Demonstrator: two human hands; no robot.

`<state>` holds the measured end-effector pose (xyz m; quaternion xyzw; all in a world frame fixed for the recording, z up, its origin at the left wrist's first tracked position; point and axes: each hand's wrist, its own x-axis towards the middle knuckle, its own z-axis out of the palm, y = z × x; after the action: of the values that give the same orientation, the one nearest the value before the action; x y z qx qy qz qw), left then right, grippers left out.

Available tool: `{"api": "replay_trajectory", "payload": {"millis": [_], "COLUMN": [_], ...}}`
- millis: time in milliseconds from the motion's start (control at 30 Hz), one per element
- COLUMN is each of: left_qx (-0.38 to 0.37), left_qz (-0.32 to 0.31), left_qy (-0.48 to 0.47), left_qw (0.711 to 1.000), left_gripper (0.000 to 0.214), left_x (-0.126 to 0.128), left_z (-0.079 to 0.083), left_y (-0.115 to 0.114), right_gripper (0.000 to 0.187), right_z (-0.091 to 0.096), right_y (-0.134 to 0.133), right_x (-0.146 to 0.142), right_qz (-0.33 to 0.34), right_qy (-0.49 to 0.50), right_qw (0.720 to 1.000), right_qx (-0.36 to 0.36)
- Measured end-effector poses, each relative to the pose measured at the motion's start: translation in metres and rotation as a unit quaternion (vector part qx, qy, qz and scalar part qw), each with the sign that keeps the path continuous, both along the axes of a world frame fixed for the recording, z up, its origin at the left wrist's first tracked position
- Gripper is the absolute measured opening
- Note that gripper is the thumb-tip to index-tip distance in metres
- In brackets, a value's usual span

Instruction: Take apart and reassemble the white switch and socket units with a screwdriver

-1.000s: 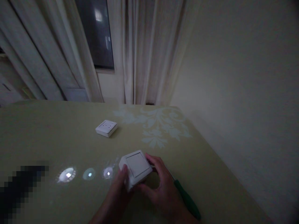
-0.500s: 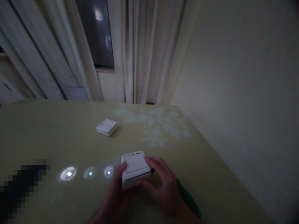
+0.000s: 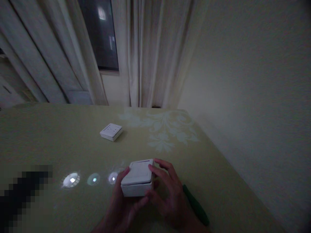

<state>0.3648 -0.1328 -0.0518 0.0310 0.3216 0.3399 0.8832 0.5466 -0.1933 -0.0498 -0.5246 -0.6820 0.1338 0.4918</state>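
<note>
box [image 3: 136, 190] — gripped in left hand [image 3: 119, 200]; right hand [image 3: 170, 192] touching its right edge, grip unclear. cover [image 3: 138, 173] on, seemingly not flush. socket [image 3: 111, 132] — far left, untouched.

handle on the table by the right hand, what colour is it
Green; the handle shows in the head view, beside the right hand.
</note>
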Motion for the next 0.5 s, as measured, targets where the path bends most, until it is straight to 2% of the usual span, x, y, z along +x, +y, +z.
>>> {"api": "replay_trajectory", "payload": {"millis": [100,233,367,500], "left_qx": [-0.008,0.019,0.039,0.072], "left_qz": [-0.018,-0.038,-0.036,-0.085], "left_qy": [-0.036,-0.079,-0.087,-0.079], "left_qw": [0.999,0.996,0.995,0.991], "left_gripper": [0.068,0.067,0.053,0.046], "left_x": [-0.002,-0.001,0.001,0.000], "left_z": [-0.004,-0.014,-0.024,-0.037], "left_y": [0.002,0.000,-0.005,-0.002], "right_gripper": [0.063,0.073,0.068,0.062], "right_z": [-0.001,-0.003,-0.005,-0.005], "right_y": [0.000,-0.002,-0.003,-0.003], "right_x": [-0.001,-0.002,-0.003,-0.001], "right_qz": [0.019,0.042,0.048,0.036], "right_qy": [-0.016,-0.024,-0.043,-0.066], "right_qw": [1.000,0.999,0.998,0.996], "right_qx": [0.008,0.005,0.021,0.050]}}
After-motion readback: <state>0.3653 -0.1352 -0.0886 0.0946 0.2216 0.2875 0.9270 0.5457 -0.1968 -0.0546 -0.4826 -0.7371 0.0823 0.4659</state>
